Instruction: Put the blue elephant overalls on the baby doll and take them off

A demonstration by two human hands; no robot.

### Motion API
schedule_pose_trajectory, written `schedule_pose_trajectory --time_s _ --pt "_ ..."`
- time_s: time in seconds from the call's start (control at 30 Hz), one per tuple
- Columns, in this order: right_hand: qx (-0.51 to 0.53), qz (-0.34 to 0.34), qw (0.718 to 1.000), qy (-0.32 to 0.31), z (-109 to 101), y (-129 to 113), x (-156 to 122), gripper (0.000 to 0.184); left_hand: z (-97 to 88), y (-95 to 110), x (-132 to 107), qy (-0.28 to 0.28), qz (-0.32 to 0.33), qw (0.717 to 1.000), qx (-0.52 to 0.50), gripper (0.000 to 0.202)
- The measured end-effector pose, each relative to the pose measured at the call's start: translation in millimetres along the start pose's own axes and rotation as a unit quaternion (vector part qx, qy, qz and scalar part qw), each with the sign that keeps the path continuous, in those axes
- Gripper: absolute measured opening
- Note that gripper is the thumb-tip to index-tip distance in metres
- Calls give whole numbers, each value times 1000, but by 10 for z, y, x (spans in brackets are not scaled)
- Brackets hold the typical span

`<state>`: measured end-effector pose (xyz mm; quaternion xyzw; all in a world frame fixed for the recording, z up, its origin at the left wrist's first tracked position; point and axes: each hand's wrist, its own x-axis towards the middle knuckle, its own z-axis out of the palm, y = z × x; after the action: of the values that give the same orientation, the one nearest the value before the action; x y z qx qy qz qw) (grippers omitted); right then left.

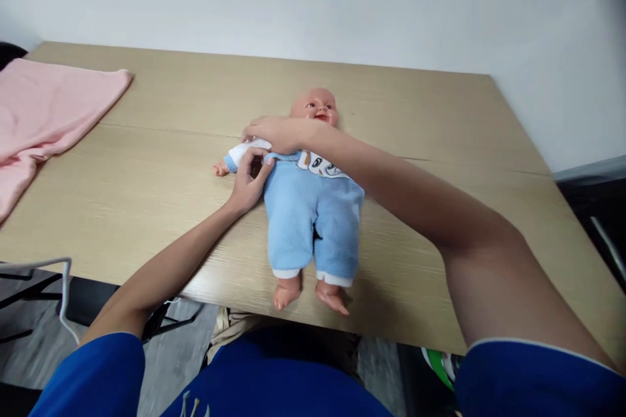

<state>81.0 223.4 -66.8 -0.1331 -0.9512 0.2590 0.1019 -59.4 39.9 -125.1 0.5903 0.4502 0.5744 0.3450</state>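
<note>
A baby doll [323, 106] lies on its back on the wooden table, head toward the wall and bare feet toward me. It wears a fuzzy light-blue outfit [291, 208] with a cartoon face on the chest and white sleeves. My left hand [250, 176] is at the doll's side, thumb and fingers closed on the blue outfit's edge below the armpit. Reaching across the doll's chest, my right hand [274, 133] curls its fingers over the white sleeve [242, 151] near the shoulder. My right forearm hides the doll's neck and its other arm.
A pink cloth [53, 104] lies at the left end of the table [430, 117]. Behind the table rises a pale wall [313, 6]. A white cable [66, 293] hangs near the front left edge. Below the front right edge is a green-and-white item [437, 365].
</note>
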Motion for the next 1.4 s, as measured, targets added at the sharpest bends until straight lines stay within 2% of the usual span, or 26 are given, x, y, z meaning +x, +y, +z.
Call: schedule_pose_trajectory --time_s 0.13,0.27,0.4,0.63,0.77,0.9,0.97,1.07,1.17,1.27,1.33,1.4 --pt "-16 -3 996 -92 74 63 177 43 -2 -90 27 26 21 999 -13 60" --pt "-36 31 993 -107 32 -63 108 31 -13 -167 36 42 28 999 -18 58" --pt "-12 61 997 -52 22 -175 -14 28 -20 -152 -6 50 52 997 -19 50" --pt "113 30 986 116 -11 -262 -301 34 -32 -79 -74 21 185 982 21 32" --pt "188 24 972 139 -48 -213 -435 38 -58 -98 -117 -14 268 960 74 20" --pt "232 19 962 145 -78 -170 -530 47 -103 -135 -180 49 336 930 142 12" --pt "210 5 967 147 -99 -198 -577 48 -115 -158 -189 73 346 924 148 15" --pt "119 -4 978 171 -145 -330 -671 36 -100 -203 -164 70 339 933 103 21" --pt "53 13 978 200 -193 -546 -822 27 -65 -259 -132 60 280 957 32 25" --pt "48 48 977 201 -193 -794 -1043 26 -46 -303 -122 89 224 971 5 28" --pt "37 61 979 191 -143 -947 -1205 31 -52 -311 -120 100 236 966 21 26" --pt "6 66 981 182 -61 -1067 -1343 37 -64 -302 -113 110 275 953 56 23"
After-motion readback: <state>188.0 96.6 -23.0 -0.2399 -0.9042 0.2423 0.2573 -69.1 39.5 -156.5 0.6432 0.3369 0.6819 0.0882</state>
